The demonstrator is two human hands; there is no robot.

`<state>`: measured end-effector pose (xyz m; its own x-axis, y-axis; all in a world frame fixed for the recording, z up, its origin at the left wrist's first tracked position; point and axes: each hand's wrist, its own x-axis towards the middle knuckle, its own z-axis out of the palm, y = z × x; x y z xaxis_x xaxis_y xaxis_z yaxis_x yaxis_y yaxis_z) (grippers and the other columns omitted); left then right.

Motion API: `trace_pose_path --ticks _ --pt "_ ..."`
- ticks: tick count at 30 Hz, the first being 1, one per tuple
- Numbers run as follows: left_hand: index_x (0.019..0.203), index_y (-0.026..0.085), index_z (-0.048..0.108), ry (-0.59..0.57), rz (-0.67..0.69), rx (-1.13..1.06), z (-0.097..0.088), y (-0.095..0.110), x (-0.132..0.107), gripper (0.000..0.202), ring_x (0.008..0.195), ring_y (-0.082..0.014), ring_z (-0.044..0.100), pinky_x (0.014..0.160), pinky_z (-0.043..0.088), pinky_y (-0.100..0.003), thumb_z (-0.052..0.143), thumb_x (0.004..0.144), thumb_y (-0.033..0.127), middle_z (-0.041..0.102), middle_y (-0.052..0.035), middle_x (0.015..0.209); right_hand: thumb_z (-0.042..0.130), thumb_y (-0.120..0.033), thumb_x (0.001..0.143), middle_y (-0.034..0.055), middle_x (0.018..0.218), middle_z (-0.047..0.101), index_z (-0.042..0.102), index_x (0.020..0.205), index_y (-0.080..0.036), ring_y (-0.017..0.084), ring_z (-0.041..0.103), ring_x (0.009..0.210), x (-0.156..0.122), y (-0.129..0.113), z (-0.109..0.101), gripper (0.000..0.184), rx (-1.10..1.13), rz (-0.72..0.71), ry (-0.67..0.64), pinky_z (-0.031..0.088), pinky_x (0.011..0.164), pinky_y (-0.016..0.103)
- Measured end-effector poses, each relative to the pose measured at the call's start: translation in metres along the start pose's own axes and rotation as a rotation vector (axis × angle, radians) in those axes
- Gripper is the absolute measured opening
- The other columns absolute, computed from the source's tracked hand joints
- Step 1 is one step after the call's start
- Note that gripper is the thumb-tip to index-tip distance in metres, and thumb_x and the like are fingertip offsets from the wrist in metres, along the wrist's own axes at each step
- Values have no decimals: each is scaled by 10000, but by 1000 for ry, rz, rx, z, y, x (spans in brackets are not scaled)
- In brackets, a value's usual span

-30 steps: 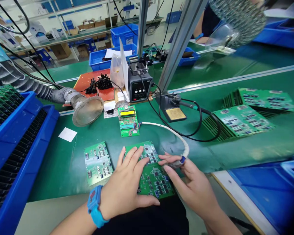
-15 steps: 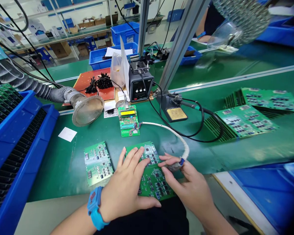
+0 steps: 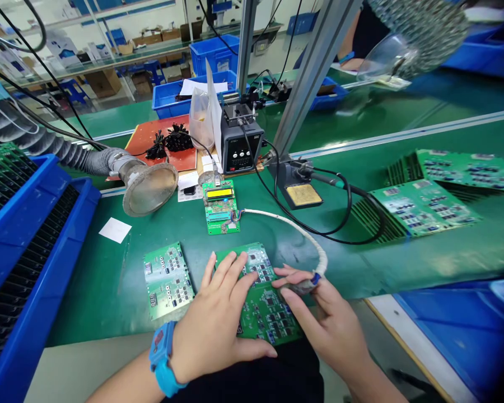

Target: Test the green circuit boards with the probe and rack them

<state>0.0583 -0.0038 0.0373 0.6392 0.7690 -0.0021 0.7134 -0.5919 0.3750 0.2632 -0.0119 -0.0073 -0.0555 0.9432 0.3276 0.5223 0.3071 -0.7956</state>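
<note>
Head view, now: at a green workbench (image 3: pixel 117 296), a worker's left hand (image 3: pixel 218 310) lies palm down, fingers & thumb spread wide, over the left part of a green PCB panel (image 3: pixel 273 313), btm ctr of frame; it grips nothing. Right hand (image 3: pixel 330 316), lower right of ctr, is half curled, thumb & fingers closed round a grey probe (image 3: pixel 303 286) by the panel's right edge; can't tell if the probe's tip touches. White cable (image 3: pixel 299 225) arcs from the probe to a small green display board (image 3: pixel 222 226), mid-frame, its screen (image 3: pixel 219 193) lit yellow w/ a blue light just below.

Second PCB panel (image 3: pixel 169 280) lies flat just left of the left hand, whose wrist wears a blue wristband (image 3: pixel 163 358). Upper ctr: dark soldering station (image 3: pixel 241 148); nearer & to its right, iron stand (image 3: pixel 282 182) w/ yellow sponge (image 3: pixel 304 195). At right, PCB stacks (image 3: pixel 428 208); far left, blue bins (image 3: pixel 63 246) w/ boards in rows. Fume funnel (image 3: pixel 150 187) sits left of ctr, near a white paper slip (image 3: pixel 115 230). Upper right, a co-worker's arm (image 3: pixel 351 42), partly hidden.
</note>
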Motion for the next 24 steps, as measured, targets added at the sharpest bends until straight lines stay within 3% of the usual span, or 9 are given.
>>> trace_pose_path --ticks 6,17,24 --pt "1368 120 367 4 0 -7 0 -1 0 962 1428 -360 156 1132 177 -625 754 657 641 274 -206 1515 546 -232 894 23 987 711 587 965 -262 187 644 1063 -1 1 1 88 -6 -15 14 512 901 282" --pt "1400 107 342 -36 -2 -21 0 -2 0 997 1424 -386 61 1109 242 -629 710 671 679 204 -210 1538 550 -226 882 57 953 723 599 940 -240 238 651 1060 -2 3 2 77 6 -5 37 532 905 367" --pt "1431 48 302 -87 -6 -28 -5 -1 3 1173 1419 -401 43 1111 221 -631 657 592 786 192 -235 1532 549 -230 885 54 959 721 597 945 -241 239 644 1077 -2 3 3 78 1 -6 35 532 904 365"
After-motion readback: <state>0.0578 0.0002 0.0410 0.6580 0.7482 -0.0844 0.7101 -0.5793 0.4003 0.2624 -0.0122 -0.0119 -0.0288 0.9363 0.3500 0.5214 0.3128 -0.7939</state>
